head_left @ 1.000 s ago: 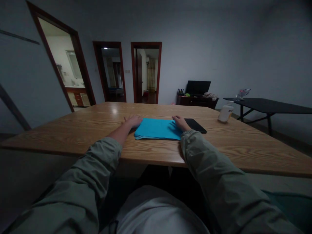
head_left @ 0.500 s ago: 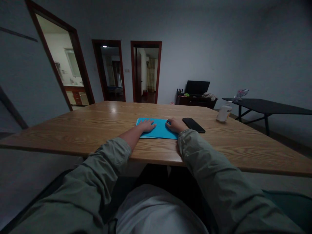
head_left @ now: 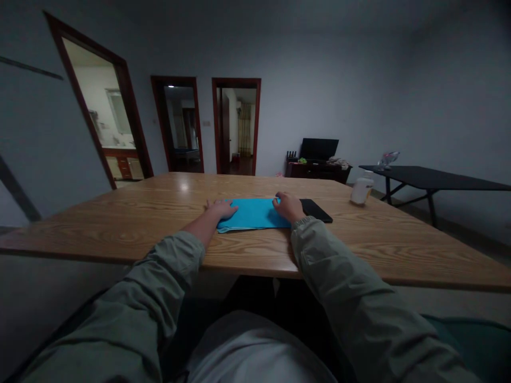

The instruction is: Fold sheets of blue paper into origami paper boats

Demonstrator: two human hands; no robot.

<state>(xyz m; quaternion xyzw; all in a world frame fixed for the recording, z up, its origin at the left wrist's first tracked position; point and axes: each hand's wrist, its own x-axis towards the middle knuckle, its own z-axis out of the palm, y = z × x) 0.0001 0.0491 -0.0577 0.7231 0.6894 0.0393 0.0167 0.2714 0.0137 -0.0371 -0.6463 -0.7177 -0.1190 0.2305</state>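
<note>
A flat blue sheet or folded cloth, with a paler layer along its lower left edge, lies on the wooden table in front of me. My left hand rests at its left end, fingers spread. At the right end is my right hand, its fingers bent on the blue surface; whether they grip the edge is hidden. A black flat object lies just right of my right hand, partly covered by it.
A white bottle stands on the table to the right. Beyond it is a black table holding a clear item. A dark screen sits on a low cabinet by the far wall.
My left hand has slid left to the left end of the blue item, which now reaches further left. My right hand has barely moved. The camera view has shifted slightly.
</note>
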